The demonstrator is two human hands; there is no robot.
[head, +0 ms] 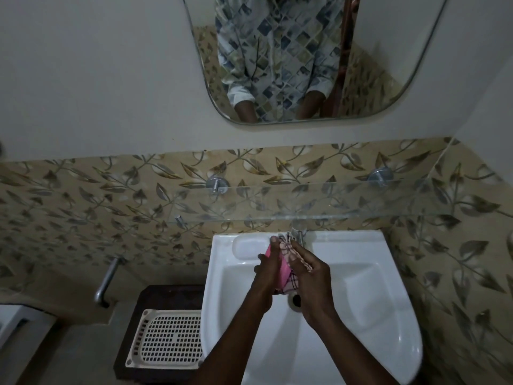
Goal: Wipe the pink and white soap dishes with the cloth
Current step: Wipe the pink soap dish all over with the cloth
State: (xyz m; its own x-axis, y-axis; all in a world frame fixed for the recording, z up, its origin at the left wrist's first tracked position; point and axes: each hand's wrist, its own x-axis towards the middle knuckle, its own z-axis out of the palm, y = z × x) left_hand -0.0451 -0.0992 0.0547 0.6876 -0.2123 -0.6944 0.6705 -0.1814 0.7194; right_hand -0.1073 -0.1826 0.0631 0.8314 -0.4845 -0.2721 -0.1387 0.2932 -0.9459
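Over the sink, we are gripping the pink soap dish in our left hand while our right hand is clutching the cloth, seemingly pressing it against the dish.

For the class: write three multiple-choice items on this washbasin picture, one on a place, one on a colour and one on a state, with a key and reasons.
1. Where is the white soap dish?
A on the sink's back-left ledge
B on the glass shelf
C in the left hand

2. What colour is the held dish in the left hand?
A blue
B pink
C green

3. What is the right hand doing?
A hanging idle
B turning the tap
C gripping the checked cloth

Key:
1 A, it lies on the ledge behind the bowl.
2 B, pink shows between the hands.
3 C, its fingers curl round the cloth.
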